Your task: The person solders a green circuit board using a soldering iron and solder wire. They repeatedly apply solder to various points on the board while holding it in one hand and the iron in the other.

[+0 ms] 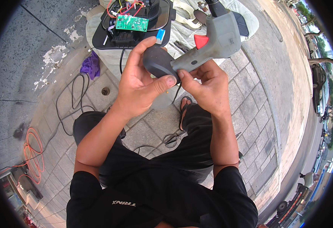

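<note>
An orange cable (pixel 33 154) lies coiled on the paving (pixel 246 83), then a crumpled purple cloth (pixel 91 65). The left hand (pixel 136 89) clasps the dark base (pixel 158 61) of a grey handheld tool (pixel 214 46), near a green circuit board (pixel 132 23). The right hand (pixel 208 86) pinches its handle (pixel 186 60) beside the base; 2 hands hold the tool raised.

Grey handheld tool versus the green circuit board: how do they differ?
The left hand and right hand hold the tool; the board sits unheld on the black appliance. The tool is encased, grey with a red part; the board is flat, green and exposed. The tool looks larger than the board.
</note>
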A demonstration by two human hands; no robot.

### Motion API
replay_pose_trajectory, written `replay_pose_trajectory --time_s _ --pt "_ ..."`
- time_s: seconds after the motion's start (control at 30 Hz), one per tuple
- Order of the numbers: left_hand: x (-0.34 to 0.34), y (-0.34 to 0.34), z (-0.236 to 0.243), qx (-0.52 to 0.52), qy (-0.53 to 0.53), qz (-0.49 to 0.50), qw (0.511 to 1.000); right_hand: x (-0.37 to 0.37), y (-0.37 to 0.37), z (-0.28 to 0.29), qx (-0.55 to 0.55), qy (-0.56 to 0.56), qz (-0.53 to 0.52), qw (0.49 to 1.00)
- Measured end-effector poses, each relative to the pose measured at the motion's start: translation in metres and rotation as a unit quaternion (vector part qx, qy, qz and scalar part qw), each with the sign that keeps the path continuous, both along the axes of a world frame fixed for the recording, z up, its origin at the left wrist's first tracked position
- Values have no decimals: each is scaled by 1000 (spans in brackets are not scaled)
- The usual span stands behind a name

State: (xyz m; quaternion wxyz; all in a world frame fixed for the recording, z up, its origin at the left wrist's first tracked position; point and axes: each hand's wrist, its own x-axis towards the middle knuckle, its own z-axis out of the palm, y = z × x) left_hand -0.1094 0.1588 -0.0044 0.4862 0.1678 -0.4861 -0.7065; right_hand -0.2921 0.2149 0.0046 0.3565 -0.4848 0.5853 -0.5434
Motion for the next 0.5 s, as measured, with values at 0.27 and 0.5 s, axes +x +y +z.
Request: replay_pose_trajectory --time_s 0.27,0.5 --pt "-3 -4 -8 12 5 -39 999 -10 -13 -7 -92 -173 56 979" --pt "10 -10 13 13 -168 -10 986 -10 -30 -13 -195 -336 47 920"
